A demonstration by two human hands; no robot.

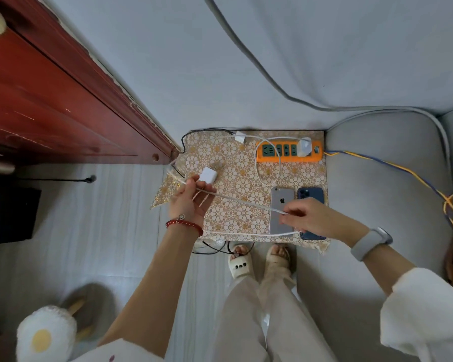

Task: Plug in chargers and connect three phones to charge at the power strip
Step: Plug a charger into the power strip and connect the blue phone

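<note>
Phones lie side by side at the near right of a small table covered in a gold floral cloth [236, 178]: a silver iPhone [280, 205] face down and, touching its right edge, a dark blue phone [311, 195], partly hidden by the right hand. An orange power strip [288, 155] sits along the table's far edge, one white charger [304, 147] plugged in near its right end, its white cord looping down toward the phones. A second white adapter [239, 137] rests just left of the strip. The table stands between a red wooden door [50, 100] and a grey sofa [377, 165], on a pale tiled floor.

A person's left hand [191, 205], wearing a red bead bracelet, grips a white charger block [208, 175] and its coiled cable [246, 202]. The right hand [309, 218], with a grey watch at the wrist, pinches the cable's far end over the silver iPhone, the cord stretched between both hands.
</note>
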